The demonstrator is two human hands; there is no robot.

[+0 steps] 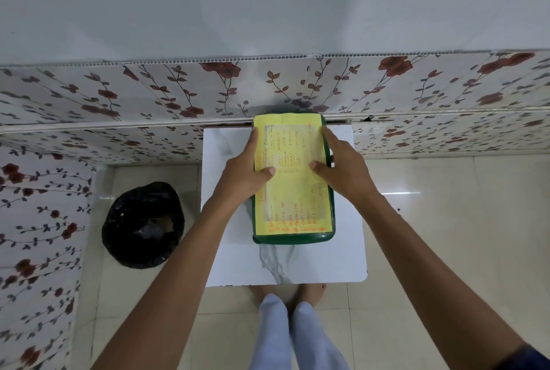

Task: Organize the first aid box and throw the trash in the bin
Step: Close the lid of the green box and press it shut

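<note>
The first aid box [293, 237] is green with a yellow printed label over its closed lid. It stands on a small white marble-pattern table [238, 262], its far end against the wall. My left hand [242, 171] grips the box's left side, thumb resting on the lid. My right hand [342, 165] grips the right side the same way. A bin [143, 224] lined with a black bag stands on the floor left of the table, with some scraps inside.
A floral-patterned wall [178, 93] runs behind the table and along the left side. Pale floor tiles [446, 221] spread to the right. My legs and bare feet [285, 295] are at the table's near edge.
</note>
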